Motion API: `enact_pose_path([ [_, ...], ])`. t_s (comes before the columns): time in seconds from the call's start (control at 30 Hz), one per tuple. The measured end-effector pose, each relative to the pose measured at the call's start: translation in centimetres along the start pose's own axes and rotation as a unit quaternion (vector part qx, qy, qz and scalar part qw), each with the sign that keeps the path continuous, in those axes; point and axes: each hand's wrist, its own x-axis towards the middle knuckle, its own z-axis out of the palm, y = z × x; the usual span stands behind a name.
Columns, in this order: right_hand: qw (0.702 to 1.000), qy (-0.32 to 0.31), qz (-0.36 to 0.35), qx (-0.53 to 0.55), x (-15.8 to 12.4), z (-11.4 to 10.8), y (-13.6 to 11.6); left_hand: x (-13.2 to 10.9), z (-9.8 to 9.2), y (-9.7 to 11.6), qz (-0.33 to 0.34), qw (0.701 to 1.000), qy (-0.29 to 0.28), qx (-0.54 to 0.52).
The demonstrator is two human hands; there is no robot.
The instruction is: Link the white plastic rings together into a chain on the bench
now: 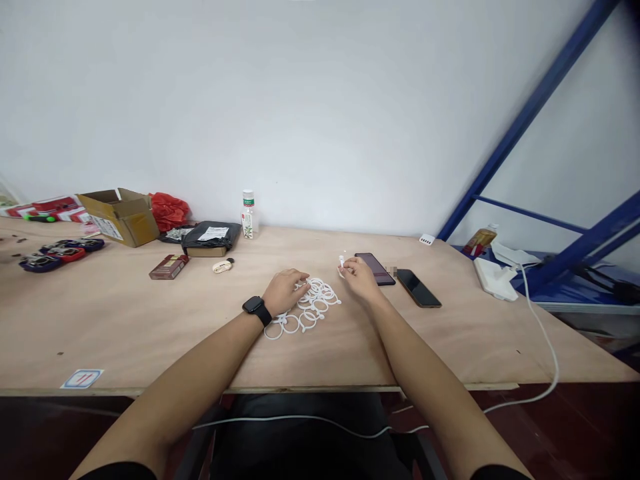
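Note:
A loose pile of white plastic rings (320, 305) with small knobs lies on the wooden table (190, 340). My left hand (285, 292), a black watch on its wrist, rests at the pile's left side with fingers apart, its fingertips over the rings. To the right of the pile, my right hand (359, 277) is raised a little with thumb and fingers pinched. Between them is a small white plastic ring (341, 260), mostly covered by the fingers. Just beyond that hand lies a dark phone (381, 272).
A second phone (419, 289) lies further right, near a white charger (495, 279) with a cable. A bottle (248, 217), a black package (217, 233), a dark red box (169, 267) and an open carton (125, 220) stand left. Blue metal bars (525, 127) rise at right.

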Motion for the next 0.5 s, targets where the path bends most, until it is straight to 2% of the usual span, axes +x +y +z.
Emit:
enact_pose_path([
  [0.23,0.996,0.055,0.069,0.03,0.2,-0.37,0.33,-0.05,-0.19,0.26,0.002,1.0,-0.007,0.001],
  [0.5,0.993,0.079,0.068,0.062,0.11,-0.23,0.05,-0.07,-0.25,0.38,0.0,1.0,-0.01,-0.007],
])
